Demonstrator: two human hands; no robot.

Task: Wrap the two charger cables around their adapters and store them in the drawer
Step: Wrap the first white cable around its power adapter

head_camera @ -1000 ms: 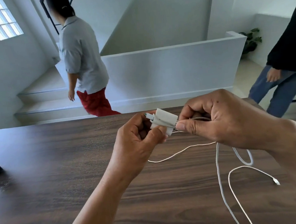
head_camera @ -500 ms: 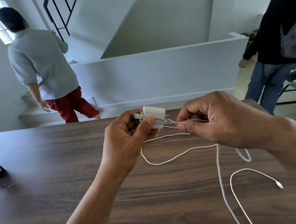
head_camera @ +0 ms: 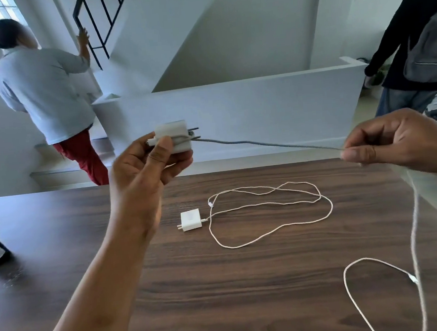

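While the left hand (head_camera: 143, 167) is holding a small white square plastic charger adapter (head_camera: 173, 136) up above the far edge of a dark wood-grain table (head_camera: 223, 285), the right hand (head_camera: 396, 140) is pulling that adapter's thin white cable (head_camera: 276, 143) out taut to the right. The left thumb and fingers are clamped on the adapter, with the thumb pressing a turn of cable against its face; the two metal prongs are pointing right. The right thumb and forefinger are pinched together on the cable, and the slack is hanging down from that pinch to a loose loop (head_camera: 369, 271) at the table's near right.

A second white square adapter (head_camera: 190, 220) is lying flat on the table, untouched, with its own thin white cable (head_camera: 270, 213) sprawling in loose loops to its right. No drawer is showing.

To wrap well, the right hand is probably best keeping a light, even tension and laying each turn snugly beside the last across the adapter's body, clear of the prongs. The left thumb should be shifting to pin every new turn so nothing springs loose. Pulling too hard risks kinking the cable where it leaves the adapter. Two other people are standing beyond the table.
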